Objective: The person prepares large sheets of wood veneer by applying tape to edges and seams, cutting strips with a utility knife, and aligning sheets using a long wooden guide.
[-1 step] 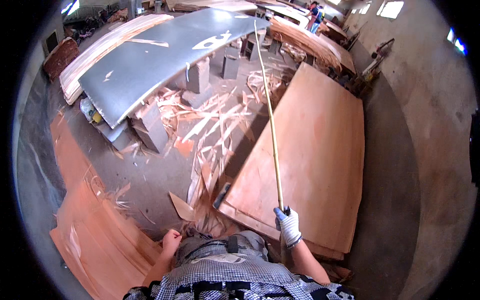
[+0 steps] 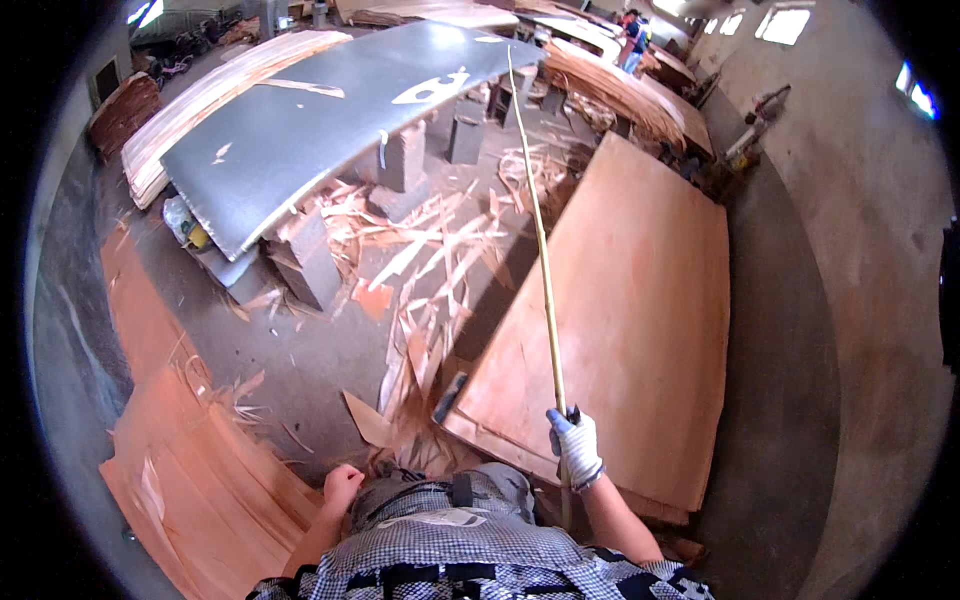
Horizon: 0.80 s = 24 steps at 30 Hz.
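Note:
My right hand (image 2: 576, 450), in a white glove with grey-blue fingertips, is wrapped round the lower part of a long, thin bamboo pole (image 2: 546, 280). The pole slants up and away over the edge of a stack of reddish-brown wood veneer sheets (image 2: 630, 320). From this view its far tip overlaps the right end of a long dark-topped table (image 2: 330, 105). My bare left hand (image 2: 343, 487) hangs beside my left thigh, its fingers curled in and nothing showing in them. Near it, loose veneer sheets (image 2: 210, 490) lie on the floor.
Torn veneer strips (image 2: 430, 240) litter the floor between table and stack. Grey blocks (image 2: 305, 260) prop the table. Another veneer pile (image 2: 230, 95) stands behind it. At the far right are more veneer stacks (image 2: 620, 90) and a person (image 2: 634, 42). A wall (image 2: 880, 250) runs along the right.
The view has shifted very slightly, so the table and stack sit a few pixels over. Both hands and the bamboo pole keep nearly the same position.

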Available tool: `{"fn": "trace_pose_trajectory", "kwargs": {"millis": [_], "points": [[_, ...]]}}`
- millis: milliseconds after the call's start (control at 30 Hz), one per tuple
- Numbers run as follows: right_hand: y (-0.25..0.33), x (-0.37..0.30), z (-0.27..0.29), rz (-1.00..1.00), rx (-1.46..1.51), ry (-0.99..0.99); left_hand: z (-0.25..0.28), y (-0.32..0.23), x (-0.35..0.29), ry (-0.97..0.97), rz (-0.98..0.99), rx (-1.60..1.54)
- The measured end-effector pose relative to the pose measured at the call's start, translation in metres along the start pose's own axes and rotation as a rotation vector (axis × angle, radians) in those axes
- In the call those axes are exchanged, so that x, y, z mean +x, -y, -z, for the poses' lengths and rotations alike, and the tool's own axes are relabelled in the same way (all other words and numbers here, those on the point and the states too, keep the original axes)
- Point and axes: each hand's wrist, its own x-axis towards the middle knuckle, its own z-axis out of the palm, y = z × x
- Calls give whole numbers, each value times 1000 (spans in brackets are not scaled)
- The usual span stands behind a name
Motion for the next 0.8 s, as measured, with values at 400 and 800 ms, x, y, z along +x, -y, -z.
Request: {"fn": "trace_pose_trajectory", "kwargs": {"millis": [400, 800], "points": [[139, 153, -335, 91, 300, 533, 178, 12, 100, -126, 35, -442], [70, 163, -725, -111, 211, 451, 429, -61, 274, 20, -172, -389]]}}
